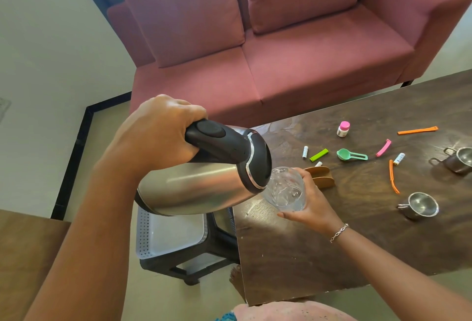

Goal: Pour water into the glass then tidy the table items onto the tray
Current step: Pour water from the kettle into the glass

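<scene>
Fingers of left hand [158, 129] wrapped round black handle of steel kettle [199, 187]; wrist bent, forearm running in from 7 o'clock, kettle tipped with lid end toward 3 o'clock. Fingers of right hand [315, 203] curled round glass [286, 190], tilted against the spout over the left end of table [357, 239], water inside; bracelet [339, 232] at wrist. White tray [163, 233] on black stool [204, 262] at 8 o'clock from glass, partly under kettle. At 1 to 3 o'clock on table: batteries [305, 152], pink-capped bottle [343, 129], green spoon [351, 155], coloured clips [417, 130], steel cups [419, 205]. Label print too small to read.
</scene>
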Demonstrator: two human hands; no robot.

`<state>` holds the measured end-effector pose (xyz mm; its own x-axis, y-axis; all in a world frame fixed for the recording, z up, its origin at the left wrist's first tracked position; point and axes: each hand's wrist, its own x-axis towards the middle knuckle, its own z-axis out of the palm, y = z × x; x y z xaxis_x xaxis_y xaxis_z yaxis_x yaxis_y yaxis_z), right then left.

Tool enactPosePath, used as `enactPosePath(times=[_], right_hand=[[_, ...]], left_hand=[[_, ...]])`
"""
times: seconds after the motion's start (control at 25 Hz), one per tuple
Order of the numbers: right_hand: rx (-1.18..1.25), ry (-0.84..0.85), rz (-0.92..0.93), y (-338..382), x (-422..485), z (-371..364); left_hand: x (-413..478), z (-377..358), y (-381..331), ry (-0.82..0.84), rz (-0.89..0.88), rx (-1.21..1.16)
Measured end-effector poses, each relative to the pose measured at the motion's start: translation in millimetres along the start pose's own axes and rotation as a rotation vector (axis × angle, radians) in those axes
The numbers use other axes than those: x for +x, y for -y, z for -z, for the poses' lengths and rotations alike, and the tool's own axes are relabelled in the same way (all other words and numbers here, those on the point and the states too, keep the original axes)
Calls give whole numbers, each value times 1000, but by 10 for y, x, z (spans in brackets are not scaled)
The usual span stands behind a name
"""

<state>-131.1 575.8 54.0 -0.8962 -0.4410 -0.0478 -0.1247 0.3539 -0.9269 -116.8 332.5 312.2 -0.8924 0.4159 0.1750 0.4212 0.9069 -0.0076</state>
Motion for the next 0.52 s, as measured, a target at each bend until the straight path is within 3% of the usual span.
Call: enactPosePath(times=[0.52], right_hand=[[0,-18,-14,-94,-62,-6]], left_hand=[[-12,22,-26,-1,-8,25]])
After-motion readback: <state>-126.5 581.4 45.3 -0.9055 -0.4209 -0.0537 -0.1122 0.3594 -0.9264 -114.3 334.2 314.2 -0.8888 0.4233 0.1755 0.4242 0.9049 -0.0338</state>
